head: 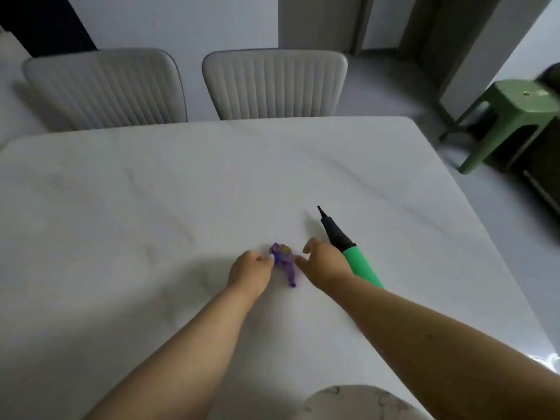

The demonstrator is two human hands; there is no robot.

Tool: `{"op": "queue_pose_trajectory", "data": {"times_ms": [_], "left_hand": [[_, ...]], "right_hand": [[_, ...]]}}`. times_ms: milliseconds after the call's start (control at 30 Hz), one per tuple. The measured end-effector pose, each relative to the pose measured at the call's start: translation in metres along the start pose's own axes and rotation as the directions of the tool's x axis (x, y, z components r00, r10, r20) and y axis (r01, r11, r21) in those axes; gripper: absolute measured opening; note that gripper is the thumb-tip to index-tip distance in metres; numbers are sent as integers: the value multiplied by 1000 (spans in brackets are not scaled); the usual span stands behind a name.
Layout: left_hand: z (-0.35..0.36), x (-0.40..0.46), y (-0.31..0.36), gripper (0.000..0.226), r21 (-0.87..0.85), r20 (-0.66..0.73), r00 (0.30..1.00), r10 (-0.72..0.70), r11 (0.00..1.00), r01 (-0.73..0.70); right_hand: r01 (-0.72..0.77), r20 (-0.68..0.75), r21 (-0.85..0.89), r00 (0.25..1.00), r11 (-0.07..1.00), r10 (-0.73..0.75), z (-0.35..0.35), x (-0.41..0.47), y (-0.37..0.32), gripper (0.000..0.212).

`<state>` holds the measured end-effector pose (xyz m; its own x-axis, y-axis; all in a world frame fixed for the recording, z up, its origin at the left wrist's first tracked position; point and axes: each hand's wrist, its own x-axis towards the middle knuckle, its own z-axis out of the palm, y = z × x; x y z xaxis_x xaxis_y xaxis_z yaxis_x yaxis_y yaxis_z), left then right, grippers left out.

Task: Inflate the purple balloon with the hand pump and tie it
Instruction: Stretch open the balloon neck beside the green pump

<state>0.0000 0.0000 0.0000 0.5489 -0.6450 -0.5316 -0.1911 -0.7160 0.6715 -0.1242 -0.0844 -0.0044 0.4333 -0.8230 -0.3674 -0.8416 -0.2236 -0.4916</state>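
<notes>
— Lying limp on the white counter (181, 183), the purple balloon (284, 261) sits right between the two sets of fingers, its neck end trailing back toward the person. What has hold of it?

— The left hand (249, 268) is curled, its fingers (266, 259) bunched at the balloon's left edge; they touch it, but whether they actually pinch it I cannot tell. The right hand (322, 265) is spread, its fingers (300, 261) parted, one fingertip at the balloon's right edge and another lifted above the counter, gripping nothing.

— And the pump?

— The hand pump (348, 250), green-bodied with a black tapered nozzle, lies on the counter just beyond the right hand, partly hidden under it, nozzle pointing away from the fingers. Neither hand holds it.

— Anything else?

— Two grey ribbed chairs (274, 83) stand at the counter's far side, and a green stool (515, 116) stands off to the right, well apart from the fingers.
</notes>
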Motion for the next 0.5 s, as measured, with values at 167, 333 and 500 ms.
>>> {"op": "queue_pose_trajectory", "data": {"times_ms": [167,333,500], "left_hand": [[19,9,-13,32,-220,85,993,-78,971,95],[26,-6,-8,27,-387,214,974,-79,908,159],[22,-13,-6,28,-433,188,981,-47,893,126]], "right_hand": [[-130,33,-32,991,991,131,26,-9,8,48],[-57,-12,-4,998,998,57,37,-15,16,17],[-67,-22,286,997,956,76,25,-18,15,11]]}}
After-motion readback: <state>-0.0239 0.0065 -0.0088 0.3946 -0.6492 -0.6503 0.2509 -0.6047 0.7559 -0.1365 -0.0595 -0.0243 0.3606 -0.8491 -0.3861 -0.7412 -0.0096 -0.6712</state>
